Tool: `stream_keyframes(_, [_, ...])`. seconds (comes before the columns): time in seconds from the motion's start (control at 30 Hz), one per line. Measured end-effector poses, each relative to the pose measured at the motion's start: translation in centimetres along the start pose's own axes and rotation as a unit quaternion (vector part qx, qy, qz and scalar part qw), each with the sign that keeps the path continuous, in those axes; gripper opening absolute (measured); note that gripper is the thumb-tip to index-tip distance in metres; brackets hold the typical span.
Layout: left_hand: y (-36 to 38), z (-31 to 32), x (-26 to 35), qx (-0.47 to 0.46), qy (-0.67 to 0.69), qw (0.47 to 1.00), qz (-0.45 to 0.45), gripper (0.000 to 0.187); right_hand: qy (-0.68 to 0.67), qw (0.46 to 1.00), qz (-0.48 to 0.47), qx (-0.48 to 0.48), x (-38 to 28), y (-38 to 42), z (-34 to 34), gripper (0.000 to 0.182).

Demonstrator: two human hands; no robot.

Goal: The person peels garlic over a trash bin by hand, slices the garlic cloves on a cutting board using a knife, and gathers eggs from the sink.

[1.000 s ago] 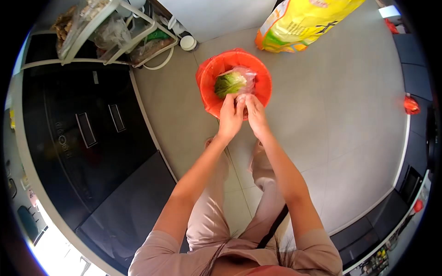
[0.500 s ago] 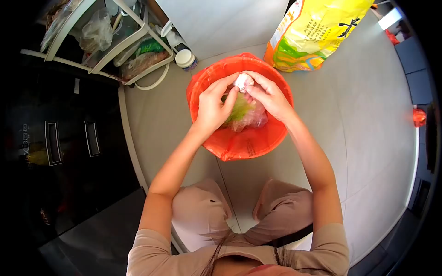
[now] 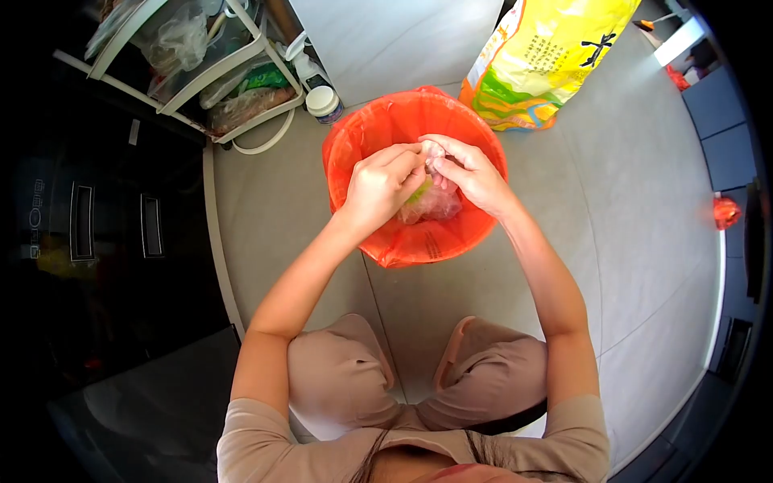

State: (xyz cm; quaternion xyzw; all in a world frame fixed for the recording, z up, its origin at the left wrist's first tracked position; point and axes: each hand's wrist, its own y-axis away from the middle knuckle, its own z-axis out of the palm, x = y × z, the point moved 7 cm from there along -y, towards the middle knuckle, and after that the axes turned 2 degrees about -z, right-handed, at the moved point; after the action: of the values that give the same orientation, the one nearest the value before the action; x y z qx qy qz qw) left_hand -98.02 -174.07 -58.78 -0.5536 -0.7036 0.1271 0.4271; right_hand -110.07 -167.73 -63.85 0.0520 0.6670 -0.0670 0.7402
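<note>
Over a bin lined with a red bag (image 3: 403,245), my two hands meet around a small whitish bulb, which looks like garlic (image 3: 433,150). My right hand (image 3: 473,175) holds the bulb between thumb and fingers. The fingers of my left hand (image 3: 385,182) are pinched together at its left side; whether they grip a piece of it is hidden. Below the hands, inside the bin, lie a crumpled clear plastic bag (image 3: 435,205) and something yellow-green.
A yellow printed sack (image 3: 539,68) stands behind the bin on the right. At the back left are a white lidded jar (image 3: 324,103), a spray bottle (image 3: 306,68) and a white rack (image 3: 211,76) holding plastic bags. Black drawers (image 3: 121,241) line the left.
My left hand's fingers have closed in and turned over beside the bulb, covering more of it. My right hand stays around the bulb. The view has shifted slightly.
</note>
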Motion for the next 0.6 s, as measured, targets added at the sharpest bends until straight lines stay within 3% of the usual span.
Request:
stream_keyframes(0.37, [0.9,-0.2,0.3,0.057,-0.019,0.998,-0.008,0.012,0.019,0.999,-0.015,0.021,-1.0,0.9,1.3,0.022])
stream_keyframes(0.47, [1.0,-0.6,-0.6,0.070,0.011,0.996,-0.052,0.011,0.032,0.999,-0.025,0.014,-0.6,1.1,1.3,0.028])
stream_keyframes(0.6, [1.4,-1.2,-1.3,0.056,0.106,0.977,-0.177,0.008,0.018,0.999,-0.031,0.025,-0.2,1.1,0.5,0.037])
